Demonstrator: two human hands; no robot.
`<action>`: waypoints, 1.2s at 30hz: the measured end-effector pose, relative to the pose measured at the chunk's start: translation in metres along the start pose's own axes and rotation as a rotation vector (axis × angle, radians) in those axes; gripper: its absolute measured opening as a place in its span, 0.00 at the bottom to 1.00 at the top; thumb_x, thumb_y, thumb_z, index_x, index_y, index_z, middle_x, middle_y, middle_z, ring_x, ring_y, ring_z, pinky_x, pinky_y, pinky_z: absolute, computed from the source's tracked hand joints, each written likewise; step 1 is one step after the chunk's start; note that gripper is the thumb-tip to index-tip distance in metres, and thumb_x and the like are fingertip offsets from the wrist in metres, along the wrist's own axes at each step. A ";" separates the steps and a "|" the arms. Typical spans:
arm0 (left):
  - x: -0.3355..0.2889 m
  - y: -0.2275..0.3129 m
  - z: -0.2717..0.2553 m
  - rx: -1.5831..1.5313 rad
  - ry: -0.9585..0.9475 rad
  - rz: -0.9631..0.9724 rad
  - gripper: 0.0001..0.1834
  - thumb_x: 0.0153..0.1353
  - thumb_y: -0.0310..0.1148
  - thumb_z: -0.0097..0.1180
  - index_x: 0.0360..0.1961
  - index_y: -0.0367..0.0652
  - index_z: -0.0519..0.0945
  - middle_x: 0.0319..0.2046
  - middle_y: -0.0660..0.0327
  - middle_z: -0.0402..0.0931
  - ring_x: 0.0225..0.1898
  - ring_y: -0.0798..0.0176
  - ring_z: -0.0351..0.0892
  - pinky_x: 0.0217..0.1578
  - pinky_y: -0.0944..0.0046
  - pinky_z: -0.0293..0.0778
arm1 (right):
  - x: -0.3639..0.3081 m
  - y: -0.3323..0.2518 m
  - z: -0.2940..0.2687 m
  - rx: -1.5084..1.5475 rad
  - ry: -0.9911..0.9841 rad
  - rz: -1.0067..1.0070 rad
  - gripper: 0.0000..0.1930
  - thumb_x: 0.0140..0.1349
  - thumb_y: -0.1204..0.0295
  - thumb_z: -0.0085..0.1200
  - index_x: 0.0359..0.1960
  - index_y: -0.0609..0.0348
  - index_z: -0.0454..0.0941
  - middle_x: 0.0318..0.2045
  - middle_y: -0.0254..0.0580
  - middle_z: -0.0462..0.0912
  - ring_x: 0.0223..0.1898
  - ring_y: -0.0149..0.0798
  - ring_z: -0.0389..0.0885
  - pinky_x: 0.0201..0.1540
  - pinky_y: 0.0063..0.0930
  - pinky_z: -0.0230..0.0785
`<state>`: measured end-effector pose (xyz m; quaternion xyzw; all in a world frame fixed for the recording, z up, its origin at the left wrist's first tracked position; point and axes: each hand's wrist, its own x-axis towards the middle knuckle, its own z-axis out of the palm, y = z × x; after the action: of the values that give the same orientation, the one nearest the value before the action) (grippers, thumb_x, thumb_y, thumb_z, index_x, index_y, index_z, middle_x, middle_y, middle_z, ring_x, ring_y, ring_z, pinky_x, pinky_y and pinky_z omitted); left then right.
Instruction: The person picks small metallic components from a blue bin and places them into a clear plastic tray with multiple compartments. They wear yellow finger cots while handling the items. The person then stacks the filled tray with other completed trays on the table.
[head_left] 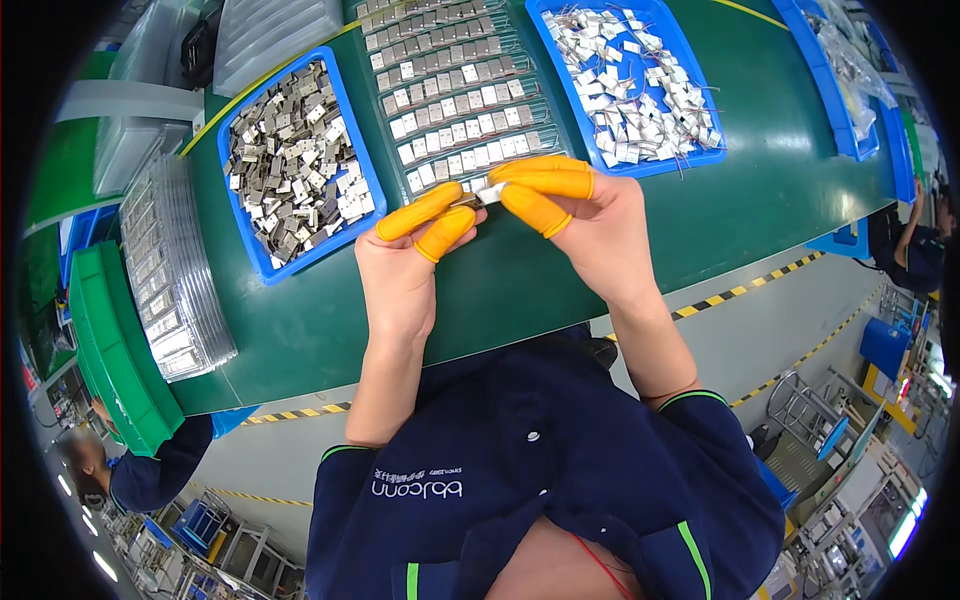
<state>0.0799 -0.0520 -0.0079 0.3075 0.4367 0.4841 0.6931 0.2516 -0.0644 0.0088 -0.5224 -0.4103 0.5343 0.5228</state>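
Observation:
Yellow finger cots cover several fingertips on both hands. Pinched in my left hand (400,268) is a small metal-grey connector shell (468,201). My right hand (600,235) grips a small white connector block (491,194) between thumb and fingers. The two pieces meet end to end or nearly so; fingertips hide whether they are joined. Just beyond my hands lies a clear tray (460,103) with rows of grey-and-white connectors. Left of it, a blue bin (375,190) holds many loose metal shells. On the right, another blue bin (655,165) contains white blocks with thin wires.
A green-topped table (500,300) carries everything. Stacked clear trays (175,270) and a green bin (115,350) stand at its left end. More blue bins (830,80) line the far right. One person (150,470) is at lower left, another (910,245) at the right edge.

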 end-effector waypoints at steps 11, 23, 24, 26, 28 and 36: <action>-0.013 0.002 -0.008 0.312 -0.090 0.051 0.12 0.50 0.18 0.63 0.37 0.27 0.81 0.35 0.50 0.81 0.34 0.57 0.83 0.36 0.67 0.79 | -0.006 -0.005 -0.017 -0.226 -0.242 -0.063 0.11 0.47 0.82 0.64 0.35 0.66 0.83 0.38 0.44 0.84 0.38 0.34 0.81 0.43 0.26 0.73; -0.011 -0.005 -0.007 0.093 -0.262 -0.215 0.14 0.50 0.23 0.65 0.38 0.27 0.80 0.31 0.50 0.81 0.29 0.59 0.82 0.33 0.65 0.78 | -0.009 0.001 -0.021 0.132 -0.295 0.317 0.07 0.48 0.83 0.63 0.31 0.69 0.82 0.32 0.39 0.83 0.32 0.30 0.80 0.37 0.23 0.74; -0.012 -0.007 -0.007 0.093 -0.246 -0.214 0.14 0.51 0.24 0.64 0.38 0.27 0.80 0.31 0.50 0.81 0.29 0.59 0.82 0.34 0.66 0.78 | -0.010 0.000 -0.020 0.113 -0.267 0.298 0.07 0.49 0.83 0.63 0.31 0.69 0.82 0.32 0.39 0.83 0.32 0.30 0.80 0.38 0.23 0.74; -0.013 -0.013 -0.008 0.080 -0.223 -0.223 0.15 0.52 0.24 0.64 0.40 0.27 0.79 0.32 0.51 0.81 0.30 0.59 0.82 0.35 0.66 0.78 | -0.012 0.001 -0.019 0.083 -0.239 0.292 0.07 0.50 0.82 0.63 0.32 0.69 0.82 0.32 0.39 0.83 0.35 0.30 0.80 0.40 0.23 0.74; -0.012 -0.019 -0.009 0.055 -0.212 -0.238 0.16 0.53 0.24 0.63 0.43 0.27 0.78 0.33 0.51 0.81 0.33 0.60 0.82 0.36 0.67 0.78 | -0.013 0.006 -0.018 0.030 -0.205 0.208 0.08 0.51 0.82 0.62 0.33 0.68 0.81 0.33 0.39 0.83 0.37 0.31 0.81 0.42 0.23 0.73; -0.008 -0.033 -0.006 0.209 -0.235 -0.026 0.11 0.62 0.30 0.56 0.38 0.31 0.78 0.31 0.57 0.80 0.30 0.69 0.78 0.33 0.72 0.73 | -0.007 0.018 -0.018 -0.703 -0.043 -0.573 0.10 0.46 0.78 0.64 0.33 0.60 0.82 0.30 0.38 0.83 0.35 0.41 0.80 0.51 0.39 0.72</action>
<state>0.0870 -0.0709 -0.0358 0.4267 0.4045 0.3878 0.7098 0.2659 -0.0750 -0.0103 -0.5224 -0.7055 0.2072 0.4318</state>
